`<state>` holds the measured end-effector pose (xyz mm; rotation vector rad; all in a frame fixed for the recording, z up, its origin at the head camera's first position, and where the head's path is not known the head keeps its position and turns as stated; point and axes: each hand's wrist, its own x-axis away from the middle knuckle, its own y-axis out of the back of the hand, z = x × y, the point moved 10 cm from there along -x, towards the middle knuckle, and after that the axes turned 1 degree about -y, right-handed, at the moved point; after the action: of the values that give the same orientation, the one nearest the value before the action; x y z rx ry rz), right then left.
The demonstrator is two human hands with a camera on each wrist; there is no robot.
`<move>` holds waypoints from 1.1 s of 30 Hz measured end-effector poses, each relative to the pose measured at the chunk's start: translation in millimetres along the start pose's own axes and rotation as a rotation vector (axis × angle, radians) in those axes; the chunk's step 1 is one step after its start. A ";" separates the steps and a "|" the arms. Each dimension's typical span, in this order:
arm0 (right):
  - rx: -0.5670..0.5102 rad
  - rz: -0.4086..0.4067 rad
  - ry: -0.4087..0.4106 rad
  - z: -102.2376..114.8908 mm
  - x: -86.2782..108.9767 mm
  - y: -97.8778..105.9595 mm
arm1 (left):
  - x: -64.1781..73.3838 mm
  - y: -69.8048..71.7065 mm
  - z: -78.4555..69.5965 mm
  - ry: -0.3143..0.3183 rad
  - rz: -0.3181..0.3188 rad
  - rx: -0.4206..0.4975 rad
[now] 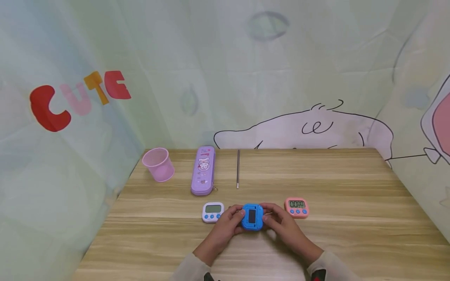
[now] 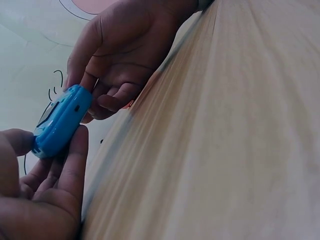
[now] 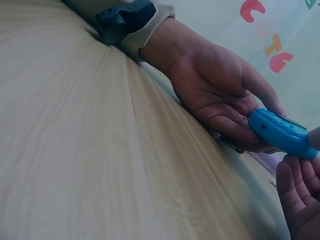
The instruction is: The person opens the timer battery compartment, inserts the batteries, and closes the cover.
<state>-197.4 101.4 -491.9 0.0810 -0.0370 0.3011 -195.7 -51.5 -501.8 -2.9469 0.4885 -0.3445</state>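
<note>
Pale green walls enclosing a wood-grain counter.
From my remote seat I see colourful "CUTE" lettering on the left, a black-outlined white cartoon figure behind, and soft light.

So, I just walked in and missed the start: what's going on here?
A person is holding what looks like a blue timer above the table, left hand on one side, right hand on the other. A white timer lies to the left, and a pink timer showing 00:00 to the right. Farther back are a cup, a case and a pencil.
</note>
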 end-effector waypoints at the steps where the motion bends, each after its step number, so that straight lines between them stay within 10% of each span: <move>1: -0.006 0.001 -0.008 -0.7 -0.2 0.2 | -0.4 0.0 0.3 0.000 0.000 0.000; 33: -0.050 0.031 -0.010 -0.9 -0.3 2.3 | -0.6 1.1 0.8 0.013 -0.017 0.009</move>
<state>-198.3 103.6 -492.6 0.0322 -0.0559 0.3305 -196.4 -52.2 -503.0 -2.9434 0.4627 -0.3666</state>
